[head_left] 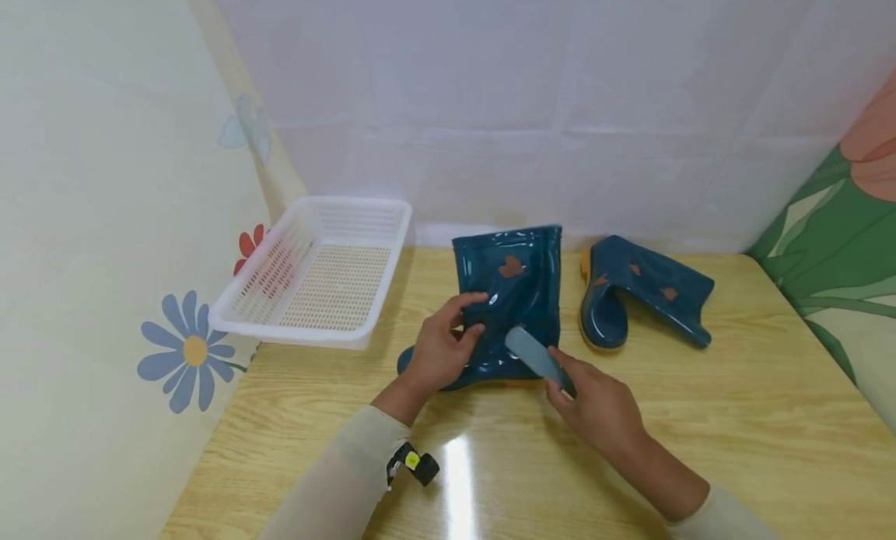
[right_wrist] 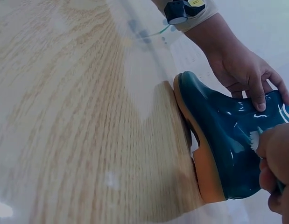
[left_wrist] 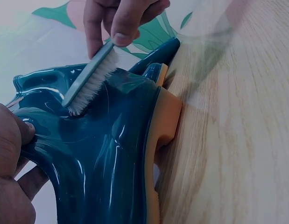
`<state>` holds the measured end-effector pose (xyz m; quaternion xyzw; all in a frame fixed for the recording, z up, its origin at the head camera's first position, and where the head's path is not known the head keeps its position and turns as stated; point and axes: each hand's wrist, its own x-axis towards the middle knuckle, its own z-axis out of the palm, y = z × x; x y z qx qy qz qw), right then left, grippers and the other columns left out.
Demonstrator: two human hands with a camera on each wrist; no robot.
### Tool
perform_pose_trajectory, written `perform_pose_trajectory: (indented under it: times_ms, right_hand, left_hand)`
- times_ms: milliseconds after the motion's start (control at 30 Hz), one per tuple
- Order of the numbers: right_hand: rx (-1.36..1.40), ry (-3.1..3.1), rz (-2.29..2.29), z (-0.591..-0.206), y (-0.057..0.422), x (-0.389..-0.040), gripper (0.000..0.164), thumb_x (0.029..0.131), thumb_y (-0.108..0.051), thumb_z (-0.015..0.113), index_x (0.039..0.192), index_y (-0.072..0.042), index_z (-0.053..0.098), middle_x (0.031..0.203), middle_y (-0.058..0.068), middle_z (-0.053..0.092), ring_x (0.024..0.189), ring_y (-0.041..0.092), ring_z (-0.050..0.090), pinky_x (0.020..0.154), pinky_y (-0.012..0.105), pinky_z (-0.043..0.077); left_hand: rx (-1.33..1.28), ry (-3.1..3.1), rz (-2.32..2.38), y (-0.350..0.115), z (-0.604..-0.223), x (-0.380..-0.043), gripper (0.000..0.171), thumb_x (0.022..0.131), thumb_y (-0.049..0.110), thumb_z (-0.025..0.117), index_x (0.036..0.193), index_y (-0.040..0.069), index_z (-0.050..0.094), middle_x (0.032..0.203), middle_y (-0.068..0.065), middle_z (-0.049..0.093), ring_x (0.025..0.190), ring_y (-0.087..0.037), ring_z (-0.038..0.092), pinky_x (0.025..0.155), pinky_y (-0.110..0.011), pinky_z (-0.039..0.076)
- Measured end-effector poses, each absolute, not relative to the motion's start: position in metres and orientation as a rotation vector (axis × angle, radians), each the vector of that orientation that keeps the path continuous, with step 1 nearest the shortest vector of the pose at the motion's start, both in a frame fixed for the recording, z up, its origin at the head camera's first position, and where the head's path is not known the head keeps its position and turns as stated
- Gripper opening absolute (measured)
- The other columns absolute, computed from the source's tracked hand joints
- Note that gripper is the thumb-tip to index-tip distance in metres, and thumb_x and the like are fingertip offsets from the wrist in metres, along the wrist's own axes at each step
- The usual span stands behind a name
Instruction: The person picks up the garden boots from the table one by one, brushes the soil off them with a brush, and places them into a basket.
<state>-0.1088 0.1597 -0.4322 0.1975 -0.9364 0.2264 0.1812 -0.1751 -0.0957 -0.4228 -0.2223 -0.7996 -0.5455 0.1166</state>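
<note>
A glossy dark teal rain boot (head_left: pixel 476 264) with an orange sole stands on the table, toe to the left and a brown mark on its shaft. My left hand (head_left: pixel 441 345) grips it at the front of the ankle, the thumb on the near side and fingers round the front in the left wrist view. My right hand (head_left: pixel 602 404) holds a scrub brush (head_left: pixel 535 353) by one end. Its white bristles (left_wrist: pixel 90 91) meet the boot's side above the heel. Farther right, a matching boot (head_left: pixel 658 279) lies with its shaft folded over.
At the back left is a white perforated plastic basket (head_left: pixel 364 334). The wood-grain table (head_left: pixel 700 415) runs up to a white cloth backdrop (head_left: pixel 490 96). Flower-printed panels flank the table on the left and right.
</note>
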Motion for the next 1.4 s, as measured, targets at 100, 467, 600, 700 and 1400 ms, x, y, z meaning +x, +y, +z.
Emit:
perform_pose_trajectory:
  times_ms: [100, 467, 600, 700, 1400]
  right_hand:
    - [0.566, -2.696, 0.636, -0.4338, 0.1603, -0.1072, 0.049, 0.089, -0.019, 0.081, 0.135, -0.007, 0.067, 0.096, 0.008, 0.072, 0.061, 0.010, 0.048, 0.048, 0.024, 0.036]
    - [0.561, -2.540, 0.694, -0.4303, 0.1653, -0.1096, 0.049, 0.085, -0.013, 0.082, 0.131, -0.005, 0.069, 0.080, 0.003, 0.064, 0.056, 0.006, 0.043, 0.046, 0.022, 0.033]
    - [0.543, -2.543, 0.681, -0.4276, 0.1637, -0.1127, 0.049, 0.086, -0.014, 0.082, 0.132, -0.005, 0.068, 0.075, 0.000, 0.058, 0.056, 0.007, 0.042, 0.046, 0.023, 0.031]
    - [0.568, -2.649, 0.732, -0.4257, 0.1614, -0.1103, 0.048, 0.089, -0.016, 0.080, 0.134, -0.006, 0.067, 0.083, 0.001, 0.066, 0.059, 0.007, 0.045, 0.048, 0.023, 0.035]
    - [0.474, -2.696, 0.740, -0.4291, 0.1616, -0.1090, 0.047, 0.091, -0.018, 0.078, 0.136, -0.006, 0.066, 0.077, 0.001, 0.059, 0.056, 0.009, 0.042, 0.047, 0.027, 0.033]
  left_hand:
    - [-0.655, -2.342, -1.601, -0.0958, -0.4230, -0.1752, 0.049, 0.099, -0.002, 0.065, 0.140, 0.022, 0.057, 0.142, -0.008, 0.058, 0.109, -0.025, 0.070, 0.076, -0.032, 0.060]
    - [-0.661, -2.329, -1.595, -0.0964, -0.4240, -0.1769, 0.049, 0.098, -0.002, 0.066, 0.140, 0.022, 0.058, 0.141, -0.005, 0.060, 0.102, -0.022, 0.071, 0.071, -0.033, 0.059]
    - [-0.655, -2.330, -1.594, -0.0960, -0.4236, -0.1766, 0.049, 0.098, -0.002, 0.066, 0.139, 0.023, 0.059, 0.141, -0.005, 0.059, 0.100, -0.021, 0.071, 0.071, -0.032, 0.059]
    - [-0.647, -2.339, -1.583, -0.0953, -0.4231, -0.1762, 0.049, 0.098, -0.003, 0.066, 0.139, 0.022, 0.059, 0.141, -0.005, 0.060, 0.102, -0.022, 0.071, 0.072, -0.032, 0.059]
    - [-0.667, -2.329, -1.559, -0.0959, -0.4249, -0.1752, 0.048, 0.098, -0.001, 0.066, 0.140, 0.022, 0.058, 0.137, -0.005, 0.061, 0.086, -0.016, 0.068, 0.067, -0.031, 0.058]
